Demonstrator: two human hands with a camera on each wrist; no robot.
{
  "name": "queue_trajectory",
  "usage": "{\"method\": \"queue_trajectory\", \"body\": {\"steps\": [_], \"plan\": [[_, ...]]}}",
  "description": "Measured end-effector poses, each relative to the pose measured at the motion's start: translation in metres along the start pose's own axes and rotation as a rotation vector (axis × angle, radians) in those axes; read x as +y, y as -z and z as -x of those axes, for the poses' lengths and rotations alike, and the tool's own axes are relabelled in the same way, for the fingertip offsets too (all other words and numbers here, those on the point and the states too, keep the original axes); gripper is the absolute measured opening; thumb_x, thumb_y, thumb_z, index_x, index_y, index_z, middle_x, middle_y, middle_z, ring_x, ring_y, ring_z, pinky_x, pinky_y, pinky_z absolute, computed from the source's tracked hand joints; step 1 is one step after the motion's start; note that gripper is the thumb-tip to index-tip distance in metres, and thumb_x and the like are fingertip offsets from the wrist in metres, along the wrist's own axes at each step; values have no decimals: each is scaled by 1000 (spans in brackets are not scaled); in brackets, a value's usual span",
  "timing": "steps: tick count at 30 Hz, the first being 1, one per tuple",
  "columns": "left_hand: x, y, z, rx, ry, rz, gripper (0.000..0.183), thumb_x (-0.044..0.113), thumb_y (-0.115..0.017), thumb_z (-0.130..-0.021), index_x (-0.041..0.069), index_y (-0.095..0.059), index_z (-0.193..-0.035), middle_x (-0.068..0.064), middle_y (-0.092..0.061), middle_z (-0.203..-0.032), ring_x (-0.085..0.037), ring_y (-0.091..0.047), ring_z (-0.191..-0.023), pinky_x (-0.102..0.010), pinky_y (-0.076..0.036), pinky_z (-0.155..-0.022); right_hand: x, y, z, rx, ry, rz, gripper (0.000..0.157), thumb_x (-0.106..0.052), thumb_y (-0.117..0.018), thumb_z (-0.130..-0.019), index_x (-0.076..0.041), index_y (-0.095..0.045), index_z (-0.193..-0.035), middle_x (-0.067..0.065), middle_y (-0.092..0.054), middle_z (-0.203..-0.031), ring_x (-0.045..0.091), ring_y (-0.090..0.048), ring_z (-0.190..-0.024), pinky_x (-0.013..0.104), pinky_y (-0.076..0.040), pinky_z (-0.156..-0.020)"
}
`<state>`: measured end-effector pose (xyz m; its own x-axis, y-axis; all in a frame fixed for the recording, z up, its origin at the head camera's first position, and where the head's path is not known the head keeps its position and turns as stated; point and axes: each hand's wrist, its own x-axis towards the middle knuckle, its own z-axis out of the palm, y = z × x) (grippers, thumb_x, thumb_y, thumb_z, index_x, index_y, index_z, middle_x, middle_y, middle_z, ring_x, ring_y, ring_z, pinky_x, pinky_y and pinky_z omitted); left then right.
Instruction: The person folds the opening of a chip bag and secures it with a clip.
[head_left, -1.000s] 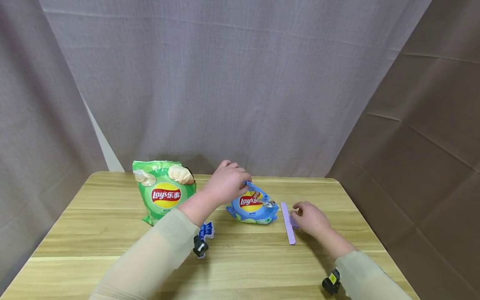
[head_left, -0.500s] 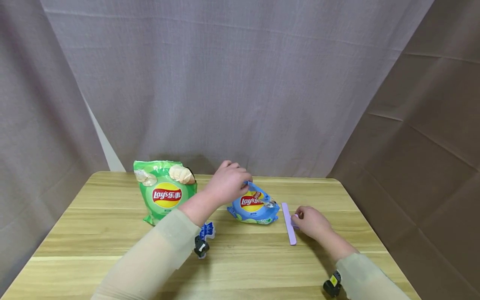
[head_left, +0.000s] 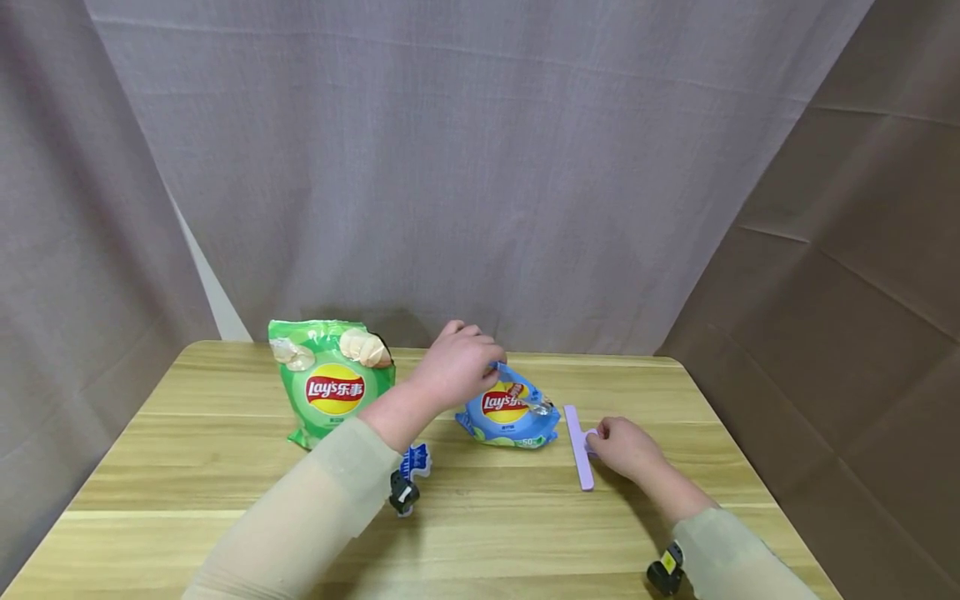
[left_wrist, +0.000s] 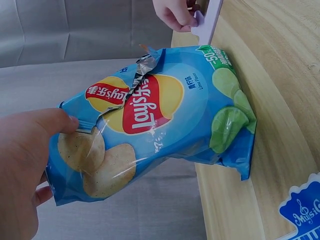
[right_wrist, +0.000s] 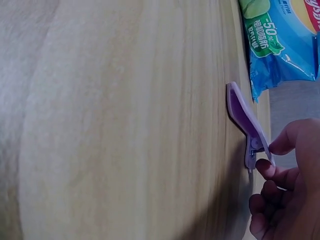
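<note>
My left hand [head_left: 457, 367] grips the top corner of a blue Lay's chip bag [head_left: 510, 429]. In the left wrist view the thumb lies across the front of the bag [left_wrist: 200, 105], whose torn upper edge is folded over and shows silver lining. Right of the bag, a lilac bag clip [head_left: 579, 454] with a long straight bar lies on the table. My right hand [head_left: 628, 448] pinches the clip's handle between thumb and forefinger. In the right wrist view the clip [right_wrist: 250, 120] has its bars slightly spread at the far end, and the other fingers curl under.
A green Lay's bag [head_left: 330, 417] stands at the left, its top right corner torn. A blue and white piece with piano keys and "Music" lettering [left_wrist: 302, 210] lies on the wooden table [head_left: 480, 533], partly behind my left wrist camera [head_left: 402, 493]. Grey curtains [head_left: 480, 167] hang behind.
My right hand has come down a little toward me, and its thumb and forefinger have closed on the clip's handle. The left hand and the blue bag stay where they were.
</note>
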<state>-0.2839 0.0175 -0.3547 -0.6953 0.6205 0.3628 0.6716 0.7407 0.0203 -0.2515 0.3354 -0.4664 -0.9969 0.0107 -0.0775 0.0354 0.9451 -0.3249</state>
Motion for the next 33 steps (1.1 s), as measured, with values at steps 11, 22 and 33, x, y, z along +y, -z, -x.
{"method": "queue_trajectory", "body": {"steps": [11,22,33], "plan": [[0,0,1,0,0,2,20,32,-69,-93,24,-74,-110,11,-71,-107,-12,-58,-102,-39,-37,-102,-3,3,-2,-16,-38,-182,17,-21,-53,-92,-8,-56,-80,4,-54,-67,18,-49,-60,31,-40,-53],[0,0,0,-4,2,7,21,32,-69,-93,23,-74,-111,10,-71,-108,-13,-58,-103,-40,-37,-102,-7,5,-4,18,-28,-275,32,-17,-56,-88,4,-52,-112,9,-59,-83,20,-54,-71,31,-43,-60],[-1,-1,-1,-4,-6,2,19,31,-68,-93,24,-74,-109,12,-71,-105,-13,-58,-102,-40,-36,-101,1,1,-9,-72,-152,-516,39,-18,-55,-92,13,-60,-114,11,-62,-88,20,-56,-73,31,-50,-58]]}}
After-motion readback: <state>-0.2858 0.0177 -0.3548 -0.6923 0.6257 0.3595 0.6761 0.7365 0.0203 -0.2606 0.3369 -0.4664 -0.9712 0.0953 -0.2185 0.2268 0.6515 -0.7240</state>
